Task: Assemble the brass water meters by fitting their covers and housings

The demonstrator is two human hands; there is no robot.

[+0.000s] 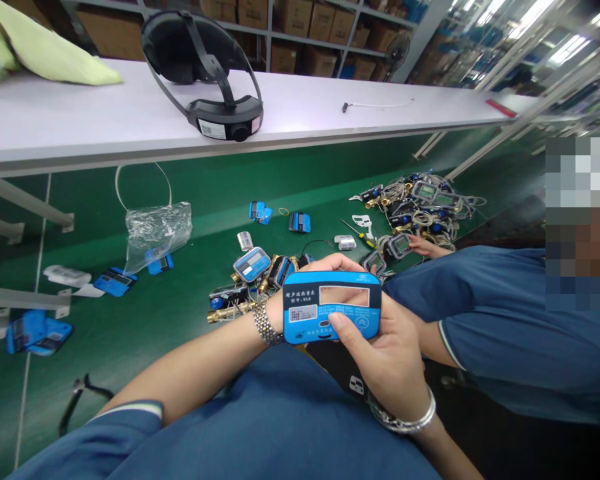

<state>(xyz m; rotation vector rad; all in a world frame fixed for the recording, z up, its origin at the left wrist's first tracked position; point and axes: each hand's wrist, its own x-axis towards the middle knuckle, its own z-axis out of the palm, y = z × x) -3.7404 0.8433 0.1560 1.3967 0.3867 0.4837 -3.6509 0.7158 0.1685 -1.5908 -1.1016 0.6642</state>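
Note:
In front of my body I have a blue and black heat meter faceplate [307, 298] with a rectangular window and printed text. My right hand [380, 350] grips it at the right side, thumb pressed on its front near the lower middle. Behind it is my left hand [325, 263], curled against the back; the knuckles show over the top edge, and the fingertips are hidden. Beyond my hands, heat meters with brass pipe fittings lie on the green floor, one with a blue-framed display [253, 265].
More blue faceplates [115, 282] and a clear plastic bag [157, 230] lie at left. A heap of cabled meters [425, 207] and a screwdriver [365, 239] lie at right. A co-worker's hand [425, 247] touches a meter there. A white bench [300, 100] carries a black headset [225, 113].

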